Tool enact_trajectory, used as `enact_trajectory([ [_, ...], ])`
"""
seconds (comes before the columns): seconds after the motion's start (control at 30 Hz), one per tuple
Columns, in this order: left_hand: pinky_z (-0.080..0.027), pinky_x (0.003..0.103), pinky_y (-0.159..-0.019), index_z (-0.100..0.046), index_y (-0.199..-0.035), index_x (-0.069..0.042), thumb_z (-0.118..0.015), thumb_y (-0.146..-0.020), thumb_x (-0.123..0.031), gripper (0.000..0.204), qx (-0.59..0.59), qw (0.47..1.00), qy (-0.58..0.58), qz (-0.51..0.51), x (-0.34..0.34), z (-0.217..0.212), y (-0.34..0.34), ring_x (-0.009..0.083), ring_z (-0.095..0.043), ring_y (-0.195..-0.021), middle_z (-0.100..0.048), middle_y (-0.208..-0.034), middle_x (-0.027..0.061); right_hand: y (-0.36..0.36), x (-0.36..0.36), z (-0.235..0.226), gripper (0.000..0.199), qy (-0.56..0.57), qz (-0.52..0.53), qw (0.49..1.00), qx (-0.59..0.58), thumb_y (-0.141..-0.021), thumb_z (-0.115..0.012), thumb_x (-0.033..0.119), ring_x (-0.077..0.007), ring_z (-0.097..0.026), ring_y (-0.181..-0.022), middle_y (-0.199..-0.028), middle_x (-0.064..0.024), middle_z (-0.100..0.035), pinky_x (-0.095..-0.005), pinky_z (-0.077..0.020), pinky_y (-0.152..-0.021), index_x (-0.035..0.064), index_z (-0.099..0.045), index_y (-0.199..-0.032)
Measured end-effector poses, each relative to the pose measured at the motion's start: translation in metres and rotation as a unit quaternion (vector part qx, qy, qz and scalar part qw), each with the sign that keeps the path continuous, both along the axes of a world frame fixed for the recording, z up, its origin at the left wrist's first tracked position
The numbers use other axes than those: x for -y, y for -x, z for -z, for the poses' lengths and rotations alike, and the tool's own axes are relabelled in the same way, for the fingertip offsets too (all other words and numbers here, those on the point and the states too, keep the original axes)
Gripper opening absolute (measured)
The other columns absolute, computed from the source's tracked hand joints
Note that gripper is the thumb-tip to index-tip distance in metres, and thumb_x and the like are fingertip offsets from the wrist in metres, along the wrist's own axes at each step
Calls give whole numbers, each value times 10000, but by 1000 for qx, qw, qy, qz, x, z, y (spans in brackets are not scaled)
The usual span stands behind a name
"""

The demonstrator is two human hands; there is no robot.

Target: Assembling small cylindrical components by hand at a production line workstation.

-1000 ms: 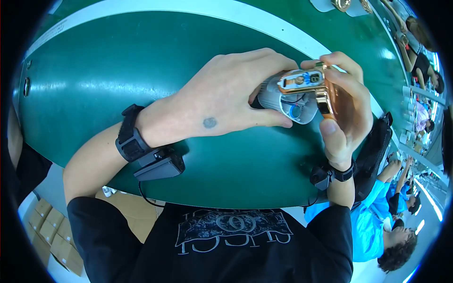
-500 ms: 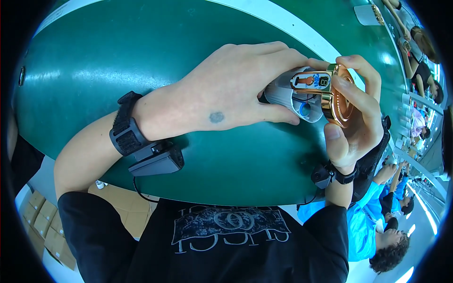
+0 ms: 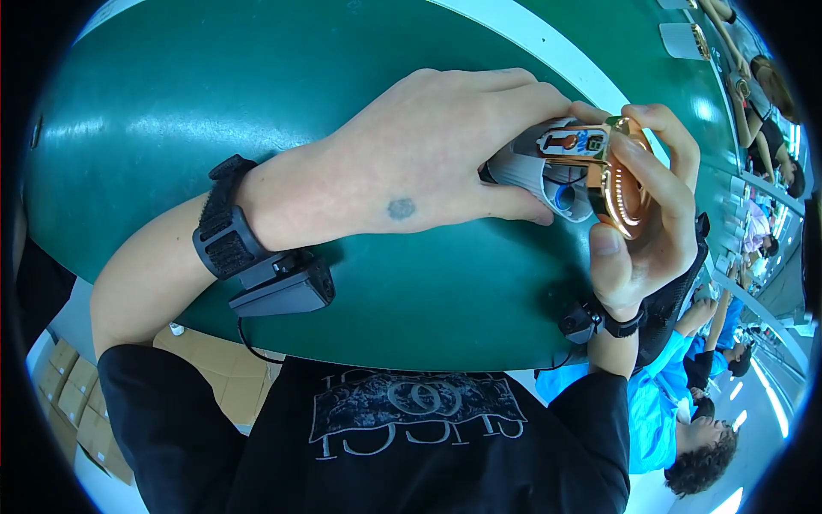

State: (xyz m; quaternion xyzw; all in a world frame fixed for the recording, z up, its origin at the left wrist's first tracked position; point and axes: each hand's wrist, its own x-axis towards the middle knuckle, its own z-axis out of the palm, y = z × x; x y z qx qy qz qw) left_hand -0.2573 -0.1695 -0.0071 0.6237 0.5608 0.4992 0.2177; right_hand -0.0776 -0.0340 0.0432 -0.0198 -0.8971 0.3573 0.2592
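Note:
Closed around a white-grey ribbed plastic housing (image 3: 521,171), my left hand (image 3: 428,158) has its thumb along the near side and its fingers over the far side. My right hand (image 3: 658,210) pinches a shiny rose-gold round cap (image 3: 623,204) with beaded trim, thumb below and fingers above. A narrow gold-edged panel (image 3: 572,143) with a small digit display runs from the cap along the housing's top. Through the housing's open end show thin wires and a blue round part (image 3: 563,198). Cap and housing look partly apart. My left palm hides the housing's other end.
Beneath my hands lies a green tabletop (image 3: 411,300) with a white strip (image 3: 531,34) across it. Similar white-and-gold units (image 3: 685,41) stand at the far right. Co-workers sit along the right side, one in a blue garment (image 3: 655,420). Cardboard boxes (image 3: 94,403) are stacked at lower left.
My hands and the parts appear slightly farther right in the picture, with the surroundings shifting a little too. Both grips look the same.

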Motion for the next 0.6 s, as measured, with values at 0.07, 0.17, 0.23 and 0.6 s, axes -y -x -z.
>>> enact_trajectory([
  [0.07, -494, 307, -625, -604, -1339, -74, -876, -754, -295, 682, -1, 1000, 0, -3, 0, 1, 0, 184, -586, -683, -644, -1008, 66, 1, -1, 1, 528, -7, -3, 1000, 3, -941, -688, 372, -490, -653, -1113, -1355, -286, -474, -532, -542, -972, -30, -607, -1273],
  [0.17, -492, 305, -622, -593, -1333, -66, -870, -761, -298, 677, -5, 1000, -2, -9, 0, 1, 2, 184, -585, -675, -647, -993, 66, 9, -9, 7, 547, -104, -60, 993, 16, -930, -707, 406, -469, -622, -1186, -1351, -272, -489, -518, -542, -975, -16, -622, -1267],
  [0.23, -491, 305, -617, -581, -1326, -54, -857, -788, -292, 650, 33, 999, 32, 4, -1, -2, 3, 165, -580, -666, -652, -973, 63, 10, -14, 10, 600, -145, -56, 988, 15, -919, -710, 450, -455, -611, -1209, -1349, -269, -493, -513, -533, -989, -14, -609, -1285],
  [0.6, -528, 298, -734, -487, -1379, 26, -817, -849, -291, 700, 369, 899, 234, 35, 3, -46, -9, 182, -630, -853, -664, -1014, 127, 24, -7, 27, 1008, -35, 28, 994, -103, -773, -771, 658, -311, -623, -1119, -1161, -179, -629, -399, -530, -901, -7, -430, -1450],
])
